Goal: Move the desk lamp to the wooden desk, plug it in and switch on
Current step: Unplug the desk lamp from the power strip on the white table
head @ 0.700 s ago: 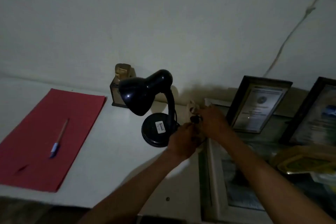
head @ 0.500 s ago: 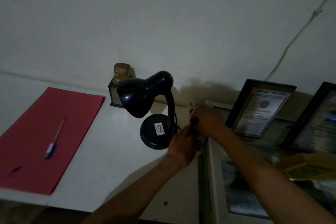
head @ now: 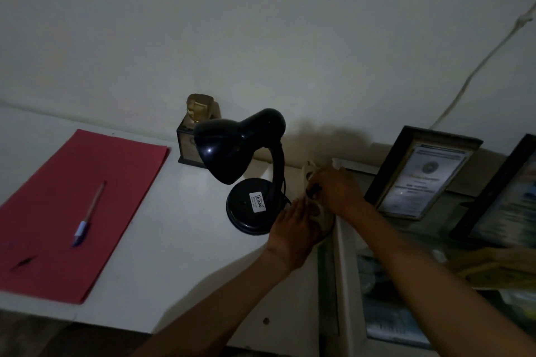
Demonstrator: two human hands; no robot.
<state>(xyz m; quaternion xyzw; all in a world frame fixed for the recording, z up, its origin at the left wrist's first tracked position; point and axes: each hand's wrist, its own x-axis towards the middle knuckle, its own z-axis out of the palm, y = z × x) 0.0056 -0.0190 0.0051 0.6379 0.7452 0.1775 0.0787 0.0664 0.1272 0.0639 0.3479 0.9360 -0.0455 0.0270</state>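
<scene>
A black desk lamp (head: pixel 249 171) stands unlit on the pale desk (head: pixel 162 235), its shade tilted down to the left and a white label on its round base. Just right of the base lies a cream power strip (head: pixel 309 170) at the desk's right edge. My right hand (head: pixel 336 191) pinches the lamp's black plug (head: pixel 314 191) against the strip. My left hand (head: pixel 293 229) presses on the strip's near end, holding it. Whether the plug's pins are in the socket is hidden by my fingers.
A red folder (head: pixel 75 211) with a pen (head: pixel 88 214) on it lies at the left. A small trophy-like ornament (head: pixel 194 130) stands behind the lamp by the wall. Framed certificates (head: pixel 420 174) lean at the right above a cabinet (head: pixel 345 269). A cable (head: pixel 478 66) runs up the wall.
The view has shifted slightly. Both hands stay at the power strip; my right hand has pushed the plug a little lower onto it. The lamp remains dark.
</scene>
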